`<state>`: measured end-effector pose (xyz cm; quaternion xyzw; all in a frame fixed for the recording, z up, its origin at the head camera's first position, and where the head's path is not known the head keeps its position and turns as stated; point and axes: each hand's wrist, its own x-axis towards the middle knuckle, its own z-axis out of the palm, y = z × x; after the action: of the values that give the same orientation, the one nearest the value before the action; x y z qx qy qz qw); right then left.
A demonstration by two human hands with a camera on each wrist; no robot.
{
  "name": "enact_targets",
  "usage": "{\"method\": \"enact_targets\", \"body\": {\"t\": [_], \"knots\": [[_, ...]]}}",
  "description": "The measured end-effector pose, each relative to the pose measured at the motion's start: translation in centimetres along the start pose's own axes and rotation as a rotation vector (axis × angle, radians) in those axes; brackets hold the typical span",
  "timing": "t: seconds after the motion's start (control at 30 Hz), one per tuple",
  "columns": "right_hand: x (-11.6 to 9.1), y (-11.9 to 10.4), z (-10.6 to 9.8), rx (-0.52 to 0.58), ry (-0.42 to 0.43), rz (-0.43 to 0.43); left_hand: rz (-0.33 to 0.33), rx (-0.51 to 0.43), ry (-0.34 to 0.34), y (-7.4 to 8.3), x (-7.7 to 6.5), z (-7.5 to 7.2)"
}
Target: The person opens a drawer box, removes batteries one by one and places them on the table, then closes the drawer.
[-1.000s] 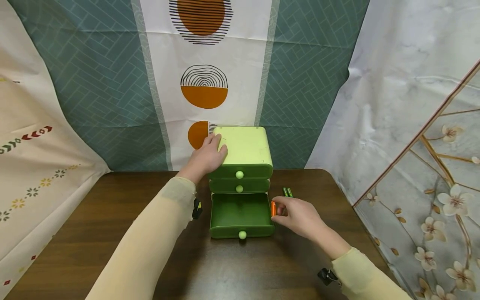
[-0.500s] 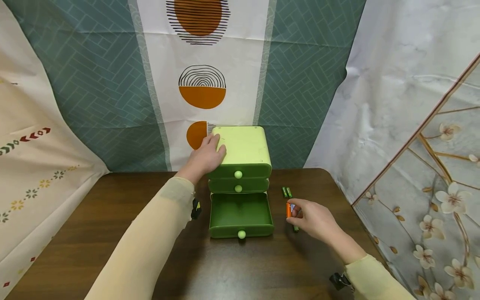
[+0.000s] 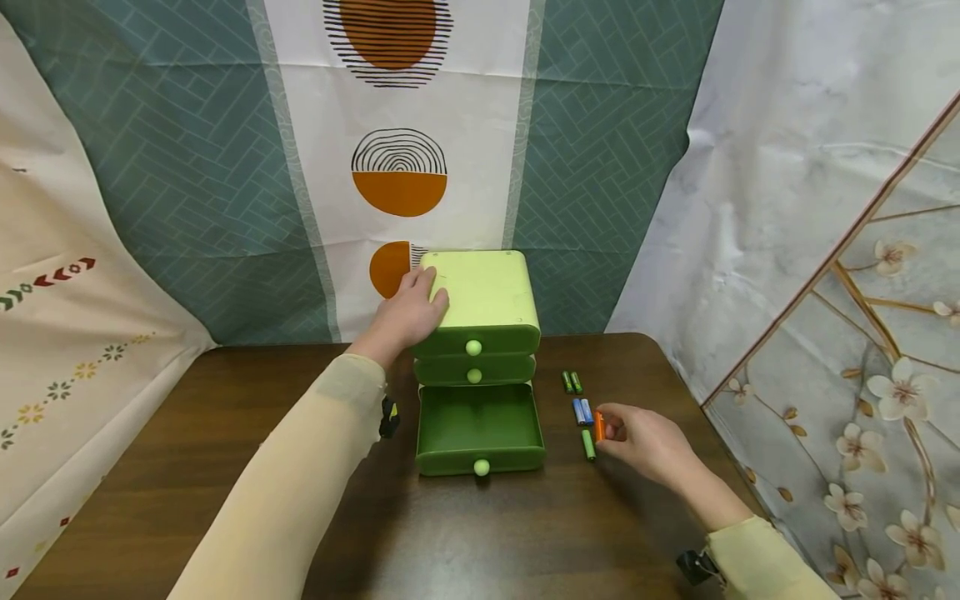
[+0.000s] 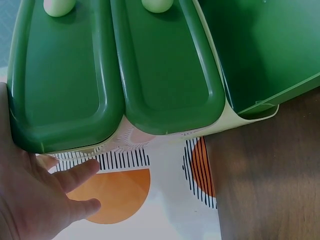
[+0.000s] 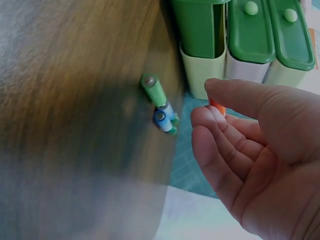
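Observation:
A small light-green cabinet [image 3: 483, 287] stands on the table with three dark-green drawers; the bottom drawer [image 3: 480, 462] is pulled out and looks bare inside. My left hand [image 3: 411, 312] rests at the cabinet's upper left edge, and the left wrist view shows its fingers [image 4: 77, 175] stretched along the side. Between thumb and fingertips, my right hand [image 3: 648, 442] pinches an orange battery [image 3: 599, 427], held upright near the table. Beside it lie two blue batteries [image 3: 582, 412] and a green battery [image 3: 588, 445]. In the right wrist view, fingers mostly hide the orange battery [image 5: 218, 106].
Two smaller green batteries [image 3: 572, 382] lie farther back, right of the cabinet. Behind the brown wooden table [image 3: 480, 542] hangs a patterned cloth [image 3: 615, 167]. A floral sheet [image 3: 847, 333] borders the right side, and a cream cloth [image 3: 82, 317] the left.
My right hand has carried the orange battery rightward from beside the open drawer, uncovering the blue batteries and the larger green one. The left hand keeps its place on the cabinet.

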<state>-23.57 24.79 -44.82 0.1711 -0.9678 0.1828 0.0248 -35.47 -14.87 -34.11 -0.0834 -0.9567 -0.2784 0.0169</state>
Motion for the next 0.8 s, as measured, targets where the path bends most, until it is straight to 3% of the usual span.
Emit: {"method": "enact_targets", "body": {"t": [0.8], "knots": [[0.8, 2.3, 2.6, -0.004, -0.127, 0.061, 0.002, -0.001, 0.003, 0.0, 0.0, 0.1]]}}
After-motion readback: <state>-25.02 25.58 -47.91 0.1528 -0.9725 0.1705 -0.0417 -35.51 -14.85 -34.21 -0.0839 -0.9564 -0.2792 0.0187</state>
